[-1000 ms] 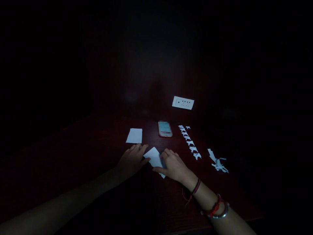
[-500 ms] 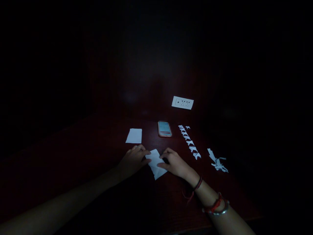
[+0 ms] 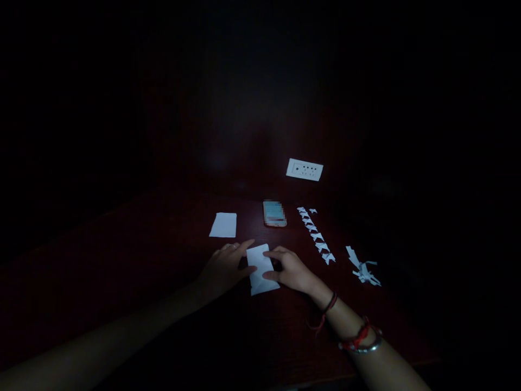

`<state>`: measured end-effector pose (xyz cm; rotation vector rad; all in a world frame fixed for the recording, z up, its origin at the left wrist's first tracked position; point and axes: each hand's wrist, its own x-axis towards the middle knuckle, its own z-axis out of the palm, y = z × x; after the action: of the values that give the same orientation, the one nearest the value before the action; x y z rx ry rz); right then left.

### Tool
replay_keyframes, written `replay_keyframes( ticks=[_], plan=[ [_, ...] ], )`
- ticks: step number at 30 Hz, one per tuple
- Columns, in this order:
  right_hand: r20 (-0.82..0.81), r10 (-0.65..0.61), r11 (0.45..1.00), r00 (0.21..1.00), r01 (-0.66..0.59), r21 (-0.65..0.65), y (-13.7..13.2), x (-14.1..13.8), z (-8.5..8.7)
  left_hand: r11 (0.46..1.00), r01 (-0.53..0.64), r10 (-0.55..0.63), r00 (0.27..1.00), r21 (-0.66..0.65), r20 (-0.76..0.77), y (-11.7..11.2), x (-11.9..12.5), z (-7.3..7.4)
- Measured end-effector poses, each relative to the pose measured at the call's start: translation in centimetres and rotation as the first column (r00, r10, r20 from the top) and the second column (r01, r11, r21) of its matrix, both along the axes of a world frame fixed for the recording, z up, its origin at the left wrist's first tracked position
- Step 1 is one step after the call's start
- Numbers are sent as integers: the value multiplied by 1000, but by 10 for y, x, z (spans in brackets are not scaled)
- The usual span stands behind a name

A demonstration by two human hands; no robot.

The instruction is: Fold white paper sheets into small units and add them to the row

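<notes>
Head cam: creased white paper sheet (image 3: 260,265) on the dark red tabletop (image 3: 163,244), btwn both hands. L hand (image 3: 223,266) w/ fingers spread at its L edge, thumb on top; R hand (image 3: 291,270) half curled, thumb + index fingertip on its R side. Neither clenched; can't tell if either actually pinches it. Flat blank sheet (image 3: 223,225) lies just beyond L hand; smartphone (image 3: 274,214), screen pixelated, to the R of that. Further R: row of notched paper pcs (image 3: 316,237), then paper strips (image 3: 365,273) heaped nr R forearm. Socket panel (image 3: 305,169) behind, above tabletop.
</notes>
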<state>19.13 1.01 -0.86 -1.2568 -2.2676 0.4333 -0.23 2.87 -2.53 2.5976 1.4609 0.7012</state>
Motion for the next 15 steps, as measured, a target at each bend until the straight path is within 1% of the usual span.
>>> replay_keyframes(
  ticks=[2,3,6,8,11,15],
  plan=[
    [4,-7,1000,1000,7,6,-1,-2,1,999,36,-35,999,-16,31,1,1,-2],
    [6,-14,1000,1000,14,10,-2,-2,1,999,34,-34,999,-13,38,1,2,-2],
    [16,-67,998,998,67,12,-3,-4,2,999,-42,42,999,12,6,-1,3,1],
    [30,-99,995,995,98,10,-2,-4,2,998,-68,68,997,11,-33,-2,3,3],
    [42,-95,995,995,95,-2,0,-3,1,999,-23,22,999,-30,-33,-2,3,4],
    [-1,-103,994,995,103,-37,0,-3,0,995,6,-2,999,-96,42,-1,4,5]
  ],
)
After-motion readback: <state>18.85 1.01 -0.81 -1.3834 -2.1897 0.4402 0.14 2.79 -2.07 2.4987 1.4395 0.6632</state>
